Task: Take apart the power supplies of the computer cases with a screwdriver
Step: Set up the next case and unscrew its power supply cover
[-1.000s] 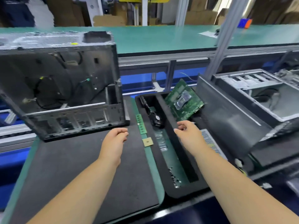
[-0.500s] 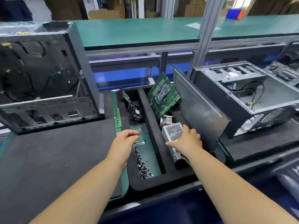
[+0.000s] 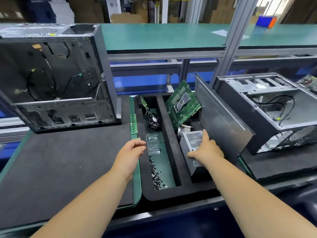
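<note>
From the head camera we see our right hand (image 3: 206,148) reaching forward, fingers and thumb curled over the power supply (image 3: 192,146), a grey perforated metal box standing in the right compartment of the black foam tray (image 3: 171,194). Our left hand (image 3: 132,149) hovers over the tray's left edge, fingers loosely curled, holding nothing. Loose screws (image 3: 156,177) lie in the left compartment; a green circuit board (image 3: 182,103) leans at the back. Open computer cases stand left (image 3: 56,79) and right (image 3: 267,107) on dark mats, green benches beyond.
</note>
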A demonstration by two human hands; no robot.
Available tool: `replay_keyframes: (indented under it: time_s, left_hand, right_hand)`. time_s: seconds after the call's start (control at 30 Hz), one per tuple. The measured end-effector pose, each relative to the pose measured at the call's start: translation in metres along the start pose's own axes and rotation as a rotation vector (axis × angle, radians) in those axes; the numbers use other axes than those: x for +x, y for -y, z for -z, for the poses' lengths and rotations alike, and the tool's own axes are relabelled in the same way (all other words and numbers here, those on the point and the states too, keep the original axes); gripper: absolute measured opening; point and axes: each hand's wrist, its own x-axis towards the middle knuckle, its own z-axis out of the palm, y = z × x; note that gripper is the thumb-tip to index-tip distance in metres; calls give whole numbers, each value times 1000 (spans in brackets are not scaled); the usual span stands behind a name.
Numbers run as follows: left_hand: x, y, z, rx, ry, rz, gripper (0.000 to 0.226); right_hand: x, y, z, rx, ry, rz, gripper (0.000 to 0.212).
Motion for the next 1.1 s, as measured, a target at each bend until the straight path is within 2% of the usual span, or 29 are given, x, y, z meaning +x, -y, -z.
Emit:
replay_keyframes:
  time_s: [0.23,0.47,0.67,0.9,1.1]
  left_hand:
    - [-8,6,17,-11,36,47,15]
    - [-5,-3,46,-70,52,54,13]
    - [-3,-9,76,-98,56,42,15]
    - [0,-19,130,-54,68,-28,24]
    - [3,-21,198,11,70,-89,64]
  right_hand:
    - [-15,18,23,-27,-105,32,125]
    - [-30,41,55,39,-174,62,109]
    - [-49,87,73,146,-182,225,100]
    - [-80,163,65,210,-19,458,84]
    - [-105,229,41,98,179,719,91]
